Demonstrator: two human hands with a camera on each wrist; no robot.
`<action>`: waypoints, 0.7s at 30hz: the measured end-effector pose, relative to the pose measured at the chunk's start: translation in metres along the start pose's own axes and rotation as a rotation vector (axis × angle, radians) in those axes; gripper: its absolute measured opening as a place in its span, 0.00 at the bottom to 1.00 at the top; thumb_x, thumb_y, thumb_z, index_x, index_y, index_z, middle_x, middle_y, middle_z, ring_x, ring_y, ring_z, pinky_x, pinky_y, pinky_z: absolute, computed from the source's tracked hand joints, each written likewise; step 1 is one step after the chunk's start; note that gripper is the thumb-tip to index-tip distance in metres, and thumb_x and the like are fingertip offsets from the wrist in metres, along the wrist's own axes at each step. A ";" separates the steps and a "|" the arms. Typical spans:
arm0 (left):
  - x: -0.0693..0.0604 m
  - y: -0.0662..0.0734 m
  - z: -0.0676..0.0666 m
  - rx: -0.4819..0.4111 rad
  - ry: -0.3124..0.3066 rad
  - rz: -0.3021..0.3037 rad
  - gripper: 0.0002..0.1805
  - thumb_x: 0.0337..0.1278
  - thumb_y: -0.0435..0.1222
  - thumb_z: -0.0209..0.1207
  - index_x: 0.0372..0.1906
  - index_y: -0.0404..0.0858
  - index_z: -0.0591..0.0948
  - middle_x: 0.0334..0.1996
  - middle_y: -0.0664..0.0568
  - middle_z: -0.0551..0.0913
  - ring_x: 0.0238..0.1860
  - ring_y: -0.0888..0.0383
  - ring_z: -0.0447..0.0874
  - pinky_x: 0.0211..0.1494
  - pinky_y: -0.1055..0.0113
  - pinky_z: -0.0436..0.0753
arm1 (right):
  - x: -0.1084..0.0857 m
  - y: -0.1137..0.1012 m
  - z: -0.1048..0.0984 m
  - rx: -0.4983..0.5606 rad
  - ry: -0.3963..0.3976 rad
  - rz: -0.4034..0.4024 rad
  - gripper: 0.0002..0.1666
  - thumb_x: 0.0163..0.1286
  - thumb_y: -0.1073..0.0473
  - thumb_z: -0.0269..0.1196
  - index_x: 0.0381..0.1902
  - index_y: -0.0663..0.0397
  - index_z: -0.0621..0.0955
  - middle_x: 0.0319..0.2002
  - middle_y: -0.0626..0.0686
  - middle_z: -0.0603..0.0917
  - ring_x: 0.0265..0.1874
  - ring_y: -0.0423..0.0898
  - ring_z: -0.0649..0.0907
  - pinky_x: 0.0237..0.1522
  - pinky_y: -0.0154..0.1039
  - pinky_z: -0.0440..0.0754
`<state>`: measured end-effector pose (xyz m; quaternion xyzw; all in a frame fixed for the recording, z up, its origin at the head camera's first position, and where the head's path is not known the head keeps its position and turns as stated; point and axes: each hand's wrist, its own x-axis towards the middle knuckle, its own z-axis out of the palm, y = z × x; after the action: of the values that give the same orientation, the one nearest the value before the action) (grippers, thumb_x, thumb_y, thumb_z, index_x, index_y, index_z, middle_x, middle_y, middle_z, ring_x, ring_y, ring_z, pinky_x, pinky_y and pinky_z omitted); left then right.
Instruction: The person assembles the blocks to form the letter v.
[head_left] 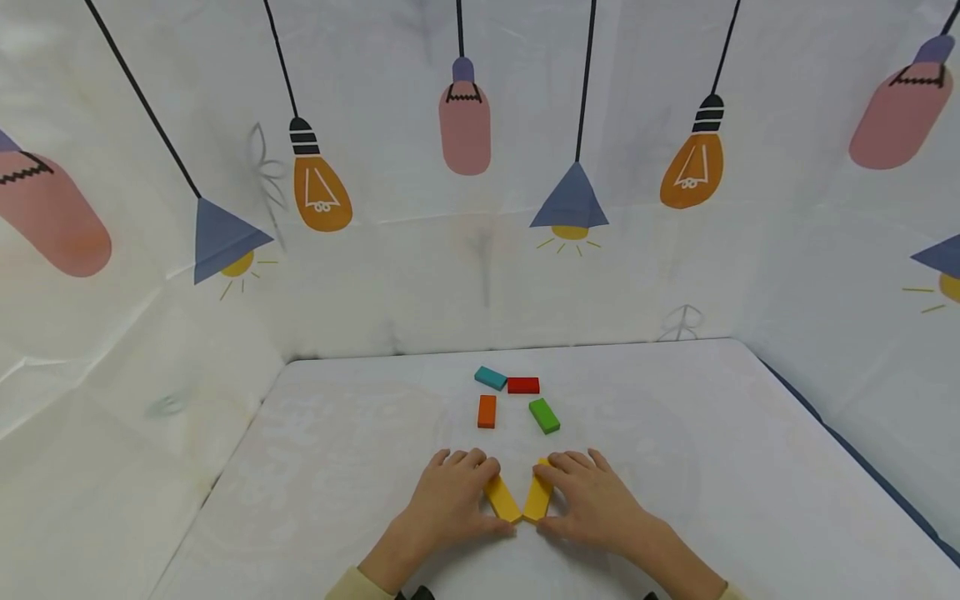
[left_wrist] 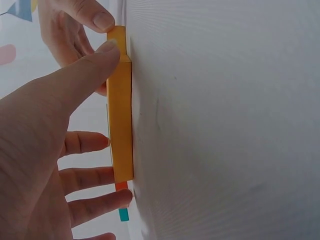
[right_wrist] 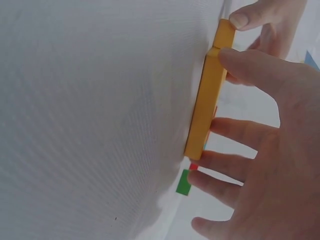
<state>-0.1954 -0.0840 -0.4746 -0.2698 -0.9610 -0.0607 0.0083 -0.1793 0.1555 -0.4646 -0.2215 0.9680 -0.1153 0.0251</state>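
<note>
Two yellow blocks lie flat on the white table and meet at their near ends in a V shape. My left hand holds the left yellow block between the thumb at its near end and the fingers at its far end. In the same way my right hand grips the right yellow block. The left wrist view shows my left thumb on the end of the yellow block, near the joint. In the right wrist view, the other yellow block stays between my right thumb and fingers.
Beyond the hands lie an orange block, a green block, a teal block and a red block; the teal and red ones touch at a corner. Lamp-patterned sheeting rises behind the table.
</note>
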 end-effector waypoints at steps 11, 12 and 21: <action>0.003 -0.001 0.000 -0.013 0.003 0.014 0.40 0.37 0.79 0.56 0.51 0.57 0.77 0.48 0.60 0.80 0.50 0.56 0.78 0.64 0.43 0.75 | 0.000 0.001 -0.001 -0.014 0.003 0.009 0.42 0.55 0.30 0.68 0.63 0.43 0.78 0.62 0.49 0.79 0.64 0.54 0.75 0.67 0.71 0.62; 0.003 -0.001 -0.001 -0.015 0.001 0.015 0.40 0.37 0.79 0.55 0.51 0.57 0.78 0.48 0.60 0.81 0.49 0.56 0.79 0.64 0.43 0.75 | 0.000 0.001 -0.001 -0.017 0.003 0.011 0.42 0.55 0.30 0.68 0.62 0.44 0.78 0.62 0.49 0.79 0.64 0.54 0.75 0.67 0.71 0.62; 0.004 -0.005 -0.006 -0.031 -0.016 0.021 0.35 0.39 0.77 0.58 0.46 0.59 0.79 0.46 0.60 0.81 0.46 0.58 0.79 0.64 0.43 0.76 | -0.001 -0.001 0.001 -0.001 -0.009 0.025 0.43 0.55 0.30 0.68 0.63 0.46 0.77 0.63 0.50 0.79 0.65 0.55 0.75 0.67 0.71 0.61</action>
<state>-0.2013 -0.0866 -0.4694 -0.2804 -0.9571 -0.0732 -0.0029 -0.1784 0.1549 -0.4650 -0.2098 0.9706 -0.1136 0.0306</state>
